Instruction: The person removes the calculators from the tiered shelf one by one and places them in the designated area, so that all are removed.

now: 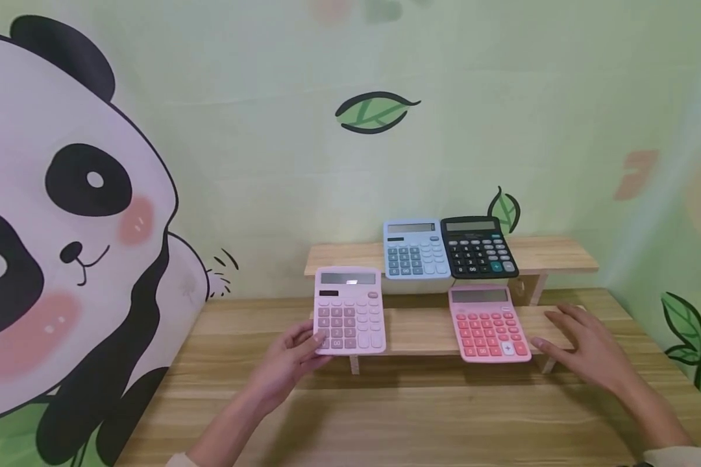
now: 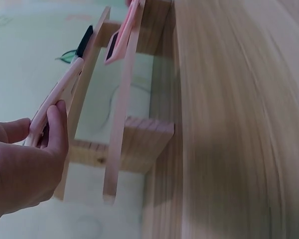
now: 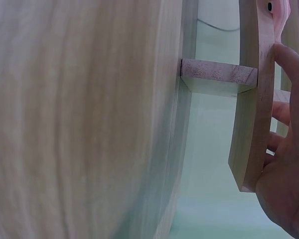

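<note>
Resting on the wooden shelf [image 1: 417, 331] are three calculators [image 1: 473, 259].

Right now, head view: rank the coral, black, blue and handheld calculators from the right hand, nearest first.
1. Coral calculator: lower shelf, left of the right hand.
2. Black calculator: upper shelf.
3. Blue calculator: beside it, on the left.
4. Handheld calculator: farthest left, in the left hand.

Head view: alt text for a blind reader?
A person's left grip holds a pale pink calculator at a two-tier wooden shelf. A blue calculator and a black calculator rest on the upper tier, a bright pink calculator on the lower, near the right grip.
</note>
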